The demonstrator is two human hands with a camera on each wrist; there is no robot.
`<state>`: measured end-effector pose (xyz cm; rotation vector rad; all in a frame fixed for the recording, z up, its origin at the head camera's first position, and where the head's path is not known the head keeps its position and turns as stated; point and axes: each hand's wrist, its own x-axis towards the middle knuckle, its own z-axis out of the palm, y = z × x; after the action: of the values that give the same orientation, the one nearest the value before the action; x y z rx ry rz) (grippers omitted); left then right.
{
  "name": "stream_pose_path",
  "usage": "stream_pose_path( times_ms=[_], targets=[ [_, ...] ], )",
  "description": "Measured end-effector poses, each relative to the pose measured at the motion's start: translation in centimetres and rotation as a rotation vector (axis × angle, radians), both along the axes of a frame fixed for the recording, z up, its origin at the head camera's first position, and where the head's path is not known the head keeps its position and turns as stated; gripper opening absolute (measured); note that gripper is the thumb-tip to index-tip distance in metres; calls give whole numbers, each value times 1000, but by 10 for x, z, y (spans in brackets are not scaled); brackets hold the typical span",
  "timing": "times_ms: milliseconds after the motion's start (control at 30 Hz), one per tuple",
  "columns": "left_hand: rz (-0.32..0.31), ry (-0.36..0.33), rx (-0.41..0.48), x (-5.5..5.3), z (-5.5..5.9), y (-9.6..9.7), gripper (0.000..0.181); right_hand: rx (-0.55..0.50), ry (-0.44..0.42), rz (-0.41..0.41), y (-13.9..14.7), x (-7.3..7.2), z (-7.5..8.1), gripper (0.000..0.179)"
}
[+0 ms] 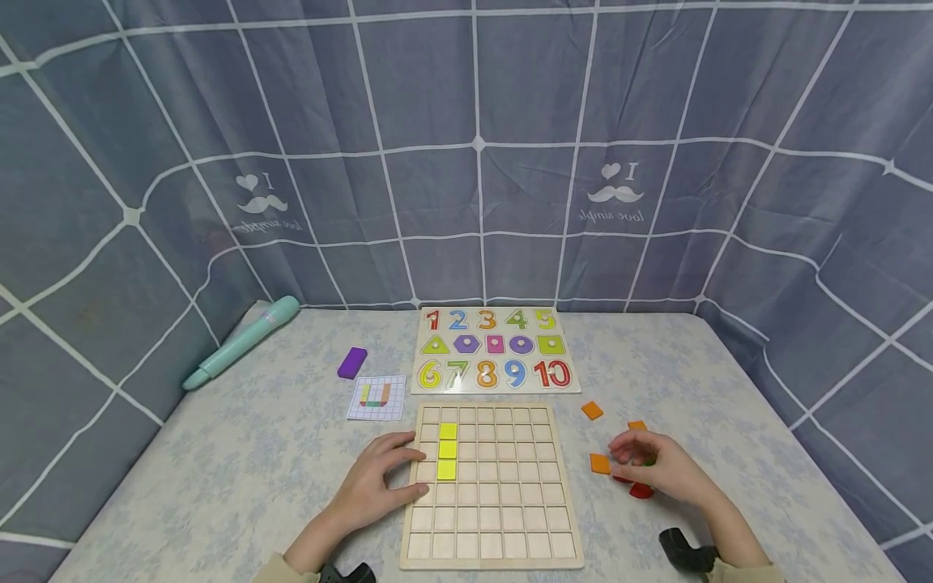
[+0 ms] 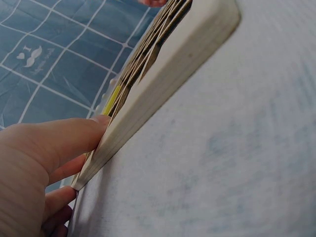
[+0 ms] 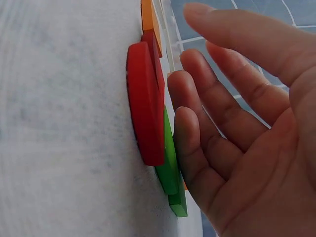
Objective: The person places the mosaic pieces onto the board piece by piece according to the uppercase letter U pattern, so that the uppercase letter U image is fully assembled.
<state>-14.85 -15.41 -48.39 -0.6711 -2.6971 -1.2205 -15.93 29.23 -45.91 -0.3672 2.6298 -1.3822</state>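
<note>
A wooden grid board [image 1: 491, 519] lies flat on the table. Three yellow squares [image 1: 447, 449] fill part of its second column from the left. The left hand [image 1: 373, 479] rests its thumb and fingers along the board's left edge, seen close up in the left wrist view. Over on the right, the right hand [image 1: 666, 468] hovers above loose coloured pieces, its fingers bent slightly and no piece visible between them. By that hand lie an orange square [image 1: 600, 463] and a red curved-edge piece [image 1: 641, 491]. Green pieces [image 3: 168, 163] lie behind the red one, partly hidden.
A number-and-shape puzzle board [image 1: 496, 389] lies behind the grid. Left of it are a purple block [image 1: 352, 363] and a card with a coloured U pattern [image 1: 377, 411]. A teal pen-shaped object [image 1: 244, 342] lies far left. Another orange square [image 1: 592, 410] lies right of the grid.
</note>
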Motion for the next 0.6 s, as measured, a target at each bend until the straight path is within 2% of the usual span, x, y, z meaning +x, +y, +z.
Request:
stream_pose_path(
  times_ms=[267,600],
  targets=[
    [-2,-3,1,0,1,0,37,-3,-3,45,1,1,1,35],
    [1,7,-6,0,1,1,37,11,-44,60,0,1,3,36]
  ],
)
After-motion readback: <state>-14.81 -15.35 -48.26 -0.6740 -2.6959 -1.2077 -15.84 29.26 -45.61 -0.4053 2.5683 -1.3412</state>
